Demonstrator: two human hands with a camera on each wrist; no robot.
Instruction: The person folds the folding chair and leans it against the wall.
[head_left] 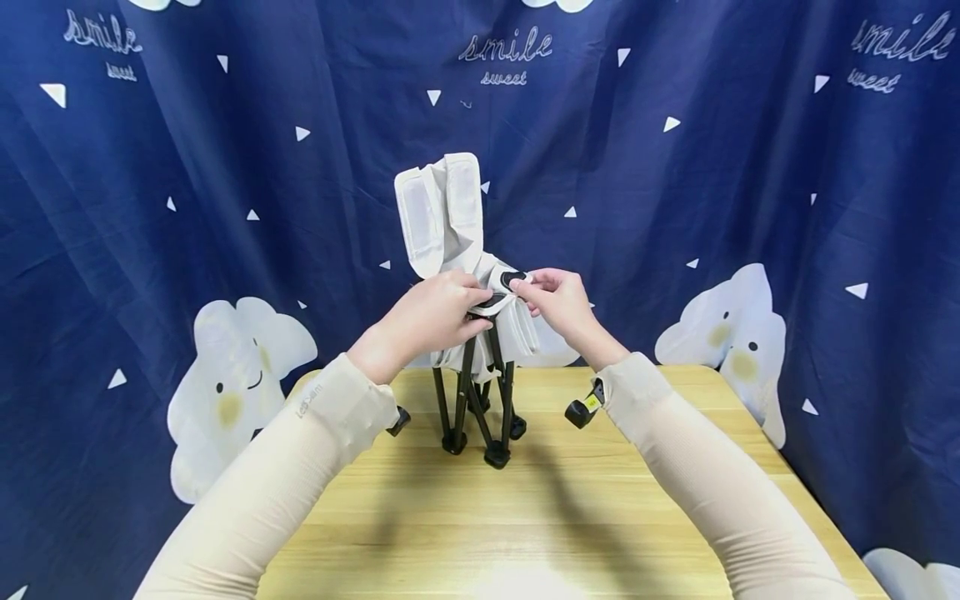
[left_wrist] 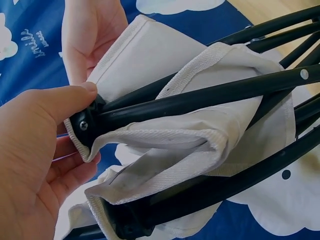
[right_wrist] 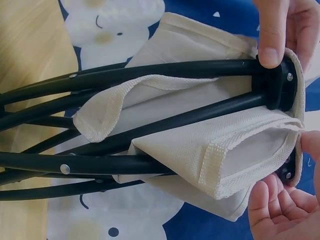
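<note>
A folding camp stool with white fabric and black tubular legs (head_left: pixel 467 375) stands folded upright in the head view. My left hand (head_left: pixel 438 312) pinches one fabric corner (left_wrist: pixel 85 127) at its black plastic joint, thumb on top and fingers beneath. Another fabric corner is between the thumb and fingers of my right hand (head_left: pixel 562 304); its black joint (right_wrist: pixel 287 170) shows in the right wrist view. The fabric (right_wrist: pixel 220 145) hangs in folds between the legs. Behind my left hand rises a long white fabric flap (head_left: pixel 463 200) with stitched edges.
The stool's black feet (head_left: pixel 497 454) rest on a light wooden table (head_left: pixel 450 517). A dark blue curtain (head_left: pixel 337 208) with clouds and triangles hangs behind it. Black wrist devices (head_left: pixel 581 412) hang beneath both sleeves.
</note>
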